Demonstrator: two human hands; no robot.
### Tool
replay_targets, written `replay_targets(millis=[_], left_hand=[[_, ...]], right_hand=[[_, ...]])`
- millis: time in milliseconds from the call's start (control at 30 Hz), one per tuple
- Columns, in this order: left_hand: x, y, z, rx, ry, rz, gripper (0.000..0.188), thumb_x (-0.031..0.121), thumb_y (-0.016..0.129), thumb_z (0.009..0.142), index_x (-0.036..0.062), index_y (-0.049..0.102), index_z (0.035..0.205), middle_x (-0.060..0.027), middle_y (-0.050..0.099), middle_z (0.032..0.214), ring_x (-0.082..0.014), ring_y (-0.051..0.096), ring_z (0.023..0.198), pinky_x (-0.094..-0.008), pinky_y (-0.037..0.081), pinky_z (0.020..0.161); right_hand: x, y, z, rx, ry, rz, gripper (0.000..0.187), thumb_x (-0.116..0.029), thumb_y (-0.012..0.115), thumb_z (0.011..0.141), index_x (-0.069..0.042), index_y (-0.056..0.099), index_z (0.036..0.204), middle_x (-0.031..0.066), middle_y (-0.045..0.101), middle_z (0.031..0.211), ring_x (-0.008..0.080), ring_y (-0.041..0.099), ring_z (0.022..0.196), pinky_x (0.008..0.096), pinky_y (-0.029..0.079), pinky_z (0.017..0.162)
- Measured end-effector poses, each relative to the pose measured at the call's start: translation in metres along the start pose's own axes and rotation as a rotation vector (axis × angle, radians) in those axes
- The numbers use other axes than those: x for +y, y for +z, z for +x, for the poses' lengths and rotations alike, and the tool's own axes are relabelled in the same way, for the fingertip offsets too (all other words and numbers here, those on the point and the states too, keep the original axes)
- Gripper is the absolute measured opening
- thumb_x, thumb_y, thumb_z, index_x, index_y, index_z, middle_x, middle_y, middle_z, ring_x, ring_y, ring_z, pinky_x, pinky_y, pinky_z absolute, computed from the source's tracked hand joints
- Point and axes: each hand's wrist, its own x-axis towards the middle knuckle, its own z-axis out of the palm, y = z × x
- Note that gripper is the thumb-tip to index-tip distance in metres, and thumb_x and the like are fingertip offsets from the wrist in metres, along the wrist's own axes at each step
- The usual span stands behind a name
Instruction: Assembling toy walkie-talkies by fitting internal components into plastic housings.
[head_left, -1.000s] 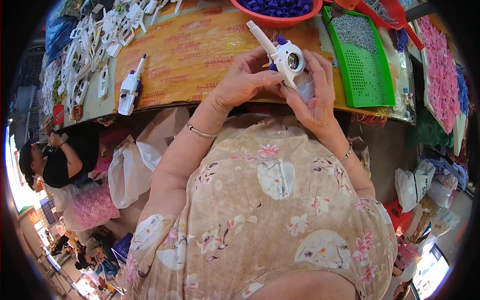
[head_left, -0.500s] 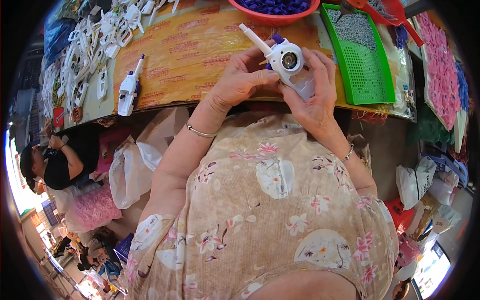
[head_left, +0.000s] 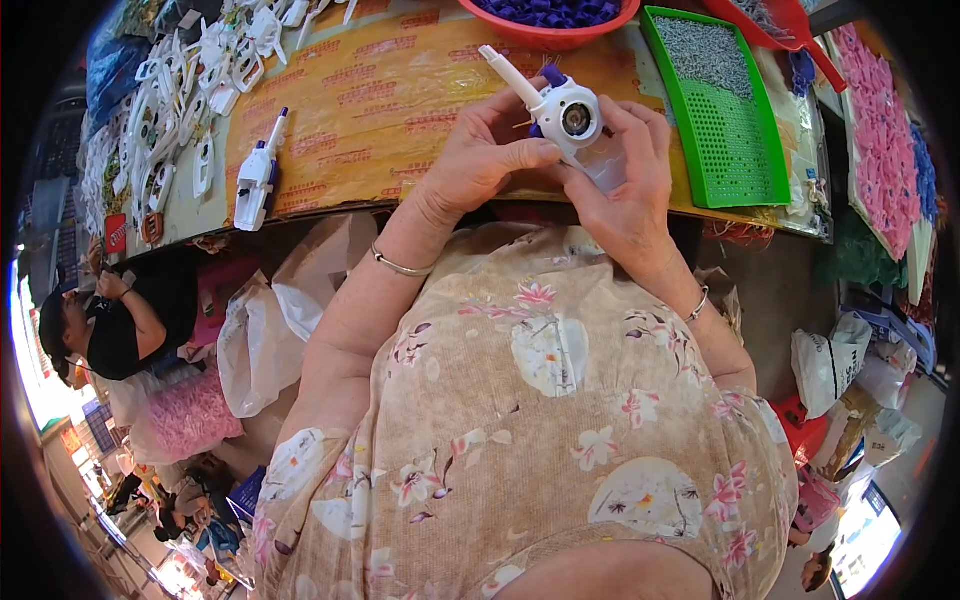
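Observation:
Between both hands, over the table's near edge, is a white and purple plastic toy gun (head_left: 574,112). Its white barrel points up and to the left, and a round dark-centred part faces up. My left hand (head_left: 478,160) is closed on the side near the barrel, its thumb lying across the body. On the other side, my right hand (head_left: 638,185) wraps its fingers and thumb round the pale lower part, hiding much of it. A similar white and purple toy gun (head_left: 256,185) lies on the table to the left.
White plastic parts (head_left: 170,130) are heaped at the far left. A red bowl (head_left: 555,38) of purple pieces stands at the back. Right of my hands are a green tray (head_left: 738,160) of small screws and a red scoop (head_left: 800,35). A person (head_left: 125,320) sits at the left.
The toy gun has tilted slightly in my hands, and my right fingers cover more of its lower part. The orange tool tip above the green tray has gone out of view.

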Motion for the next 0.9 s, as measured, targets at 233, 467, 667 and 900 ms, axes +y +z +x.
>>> replay_targets(millis=[233,467,667,900], left_hand=[[-0.010,0.008,0.004,0.160,0.100,0.206,0.046,-0.001,0.070,0.075,-0.0017,0.053,0.117,-0.0056,0.062,0.102,-0.0127,0.060,0.090,-0.0281,0.053,0.078],[-0.008,0.001,0.004,0.156,-0.026,0.191,0.039,-0.001,0.068,0.077,-0.0005,0.055,0.114,-0.0069,0.063,0.100,-0.0134,0.061,0.086,-0.0273,0.053,0.074],[-0.010,0.001,0.003,0.147,0.094,0.082,0.048,-0.004,0.067,0.075,0.0001,0.052,0.121,-0.0069,0.062,0.105,-0.0144,0.060,0.093,-0.0283,0.052,0.080],[-0.003,-0.004,-0.002,0.110,0.138,-0.009,0.049,-0.008,0.065,0.075,0.0033,0.053,0.121,-0.0048,0.061,0.110,-0.0149,0.058,0.100,-0.0310,0.047,0.090]], right_hand=[[-0.001,0.005,0.000,-0.027,-0.021,-0.093,0.060,0.000,0.074,0.060,0.000,0.051,0.115,0.0188,0.046,0.109,0.0322,0.049,0.101,0.0371,0.044,0.084],[-0.002,0.003,-0.001,-0.035,-0.048,-0.139,0.062,-0.002,0.075,0.060,0.000,0.050,0.117,0.0195,0.045,0.110,0.0341,0.048,0.099,0.0384,0.044,0.084],[0.001,-0.001,0.000,-0.015,-0.067,-0.078,0.065,-0.004,0.076,0.063,-0.001,0.048,0.122,0.0174,0.046,0.111,0.0316,0.048,0.102,0.0367,0.042,0.088],[0.013,-0.011,-0.011,-0.069,0.178,0.420,0.044,-0.002,0.063,0.083,0.004,0.046,0.122,0.0086,0.052,0.114,0.0152,0.049,0.105,0.0280,0.040,0.091]])
